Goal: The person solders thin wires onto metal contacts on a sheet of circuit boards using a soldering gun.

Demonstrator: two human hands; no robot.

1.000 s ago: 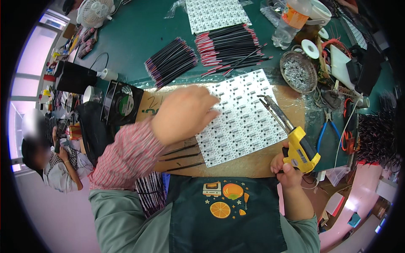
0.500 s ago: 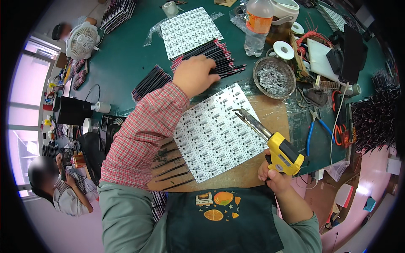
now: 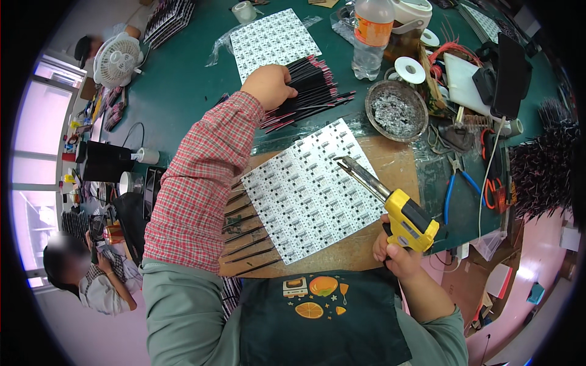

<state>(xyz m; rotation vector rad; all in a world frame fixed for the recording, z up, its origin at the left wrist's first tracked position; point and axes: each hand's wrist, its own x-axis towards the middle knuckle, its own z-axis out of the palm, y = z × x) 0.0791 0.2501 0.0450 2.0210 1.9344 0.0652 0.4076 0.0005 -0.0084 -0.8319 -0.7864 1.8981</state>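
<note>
My right hand (image 3: pixel 397 253) is closed round the handle of a yellow and black soldering gun (image 3: pixel 410 221). Its metal tip hangs over the upper right part of a white circuit board sheet (image 3: pixel 317 189), which carries rows of small dark parts. My left hand (image 3: pixel 268 86) reaches to the left side of a pile of black wires (image 3: pixel 311 85) with pink-red ends, its fingers curled onto them; the fingertips are partly hidden. Several separate black wires (image 3: pixel 247 235) stick out along the sheet's lower left edge. The sheet lies on a brown board (image 3: pixel 394 161).
Behind the wires lies a second white sheet (image 3: pixel 278 39). To the right stand a metal bowl of grey scraps (image 3: pixel 397 110), a plastic bottle (image 3: pixel 371 46), blue-handled pliers (image 3: pixel 450 189) and a phone on a stand (image 3: pixel 511 76). A co-worker (image 3: pixel 91 274) sits at far left.
My left hand has moved left and slightly away from me across the wire pile, and its fingers have drawn together. The circuit board sheet and soldering gun have barely shifted.
</note>
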